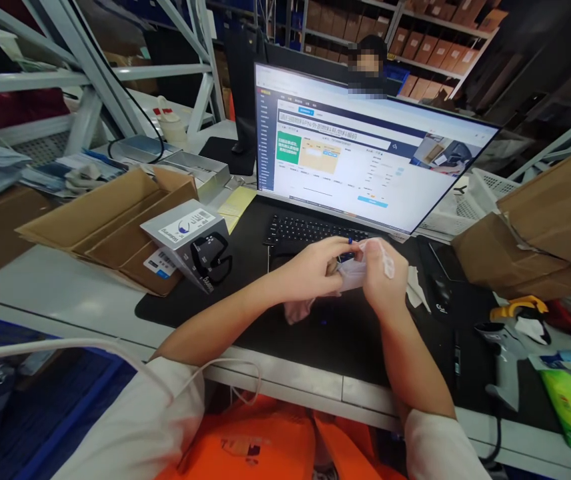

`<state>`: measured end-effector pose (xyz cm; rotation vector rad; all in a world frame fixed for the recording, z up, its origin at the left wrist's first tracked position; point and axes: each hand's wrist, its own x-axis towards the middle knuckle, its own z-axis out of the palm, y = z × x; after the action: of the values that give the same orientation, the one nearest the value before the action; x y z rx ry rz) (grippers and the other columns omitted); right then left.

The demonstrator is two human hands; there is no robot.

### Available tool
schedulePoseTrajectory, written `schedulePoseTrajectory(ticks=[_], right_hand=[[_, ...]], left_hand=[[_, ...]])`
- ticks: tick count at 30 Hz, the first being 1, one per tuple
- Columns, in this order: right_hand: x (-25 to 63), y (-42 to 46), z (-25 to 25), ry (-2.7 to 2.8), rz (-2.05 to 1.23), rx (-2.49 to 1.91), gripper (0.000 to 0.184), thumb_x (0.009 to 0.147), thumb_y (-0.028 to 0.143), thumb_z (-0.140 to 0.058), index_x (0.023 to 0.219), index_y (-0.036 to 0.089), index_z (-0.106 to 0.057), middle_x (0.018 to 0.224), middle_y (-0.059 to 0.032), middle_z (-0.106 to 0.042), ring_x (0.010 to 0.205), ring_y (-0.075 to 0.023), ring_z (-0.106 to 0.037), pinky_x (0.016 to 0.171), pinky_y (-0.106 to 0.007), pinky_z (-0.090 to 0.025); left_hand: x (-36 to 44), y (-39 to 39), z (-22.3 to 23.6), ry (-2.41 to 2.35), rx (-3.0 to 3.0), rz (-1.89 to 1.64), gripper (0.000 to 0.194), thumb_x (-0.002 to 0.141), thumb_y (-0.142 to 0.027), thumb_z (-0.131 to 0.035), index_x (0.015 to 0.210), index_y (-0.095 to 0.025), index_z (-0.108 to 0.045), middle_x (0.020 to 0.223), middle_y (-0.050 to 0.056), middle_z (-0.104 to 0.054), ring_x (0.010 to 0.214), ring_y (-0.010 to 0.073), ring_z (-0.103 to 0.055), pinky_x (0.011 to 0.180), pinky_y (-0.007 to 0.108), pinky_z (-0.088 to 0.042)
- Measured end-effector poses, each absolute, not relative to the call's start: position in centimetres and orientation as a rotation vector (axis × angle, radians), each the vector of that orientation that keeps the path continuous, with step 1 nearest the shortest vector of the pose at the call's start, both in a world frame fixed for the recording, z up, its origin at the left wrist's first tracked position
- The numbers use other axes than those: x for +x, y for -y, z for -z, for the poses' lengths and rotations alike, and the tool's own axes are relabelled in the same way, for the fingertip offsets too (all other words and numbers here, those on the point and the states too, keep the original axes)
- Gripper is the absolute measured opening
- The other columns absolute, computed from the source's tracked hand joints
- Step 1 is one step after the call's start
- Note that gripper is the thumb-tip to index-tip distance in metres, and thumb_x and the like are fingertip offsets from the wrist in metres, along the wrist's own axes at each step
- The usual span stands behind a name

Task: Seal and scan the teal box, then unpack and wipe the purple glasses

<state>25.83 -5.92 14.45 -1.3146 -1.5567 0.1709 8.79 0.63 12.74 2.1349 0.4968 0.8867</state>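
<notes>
Both hands meet over the black desk mat (345, 333), just in front of the keyboard (310, 231). My left hand (315, 267) pinches a thin, pale plastic bag (353, 273), with a small blue piece at its fingertips. My right hand (383, 273) is wrapped round the other end of the same bag. A loose flap of the bag hangs below my left wrist. What is inside the bag is hidden.
A large monitor (365, 147) stands behind the keyboard. A grey product box (190, 243) rests on an open cardboard box (110, 220) at left. Cardboard boxes (540, 227) are stacked at right, with a barcode scanner (510, 347) and a mouse (440, 290). Another person sits behind the monitor.
</notes>
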Motion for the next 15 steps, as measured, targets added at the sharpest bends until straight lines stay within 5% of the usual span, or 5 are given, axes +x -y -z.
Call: schedulePoseTrajectory(ticks=[4,8,11,15], right_hand=[[25.9,4.1,-13.9,1.165,-0.424,-1.094,0.044,0.103,0.056,-0.051,0.080,0.022,-0.066,0.069,-0.0007,-0.059,0.067,-0.0180,-0.062,0.072,-0.035,-0.054],[26.3,3.1,-14.1,0.874,-0.561,-0.890,0.042,0.099,0.059,-0.056,0.076,0.024,-0.058,0.060,0.0044,-0.046,0.058,-0.0153,-0.055,0.071,-0.036,-0.058],[26.1,3.0,-14.6,0.824,-0.492,-0.813,0.046,0.098,0.065,-0.054,0.074,0.025,-0.054,0.061,0.0043,-0.046,0.059,-0.0156,-0.056,0.073,-0.037,-0.059],[25.4,3.5,-14.5,0.859,-0.275,-0.836,0.059,0.100,0.073,-0.037,0.073,0.026,-0.057,0.066,-0.0012,-0.056,0.069,-0.0215,-0.066,0.082,-0.045,-0.060]], left_hand=[[8.5,-1.1,-12.6,-0.372,1.914,-1.118,0.037,0.085,-0.015,-0.066,0.122,-0.019,-0.068,0.144,0.014,-0.056,0.069,0.0059,-0.062,0.069,0.025,-0.058],[8.1,-1.8,-12.7,-0.296,2.050,-1.269,0.025,0.089,-0.028,-0.074,0.112,-0.020,-0.069,0.138,0.014,-0.059,0.116,0.0231,-0.068,0.103,0.040,-0.058],[8.2,-1.9,-12.8,-0.521,2.208,-1.212,0.031,0.094,-0.040,-0.071,0.117,-0.019,-0.071,0.141,0.016,-0.061,0.135,0.0302,-0.059,0.118,0.048,-0.048],[8.2,-1.8,-12.9,-0.696,2.178,-0.859,0.051,0.104,-0.053,-0.050,0.137,-0.016,-0.065,0.135,0.015,-0.071,0.125,0.0304,-0.068,0.113,0.048,-0.051]])
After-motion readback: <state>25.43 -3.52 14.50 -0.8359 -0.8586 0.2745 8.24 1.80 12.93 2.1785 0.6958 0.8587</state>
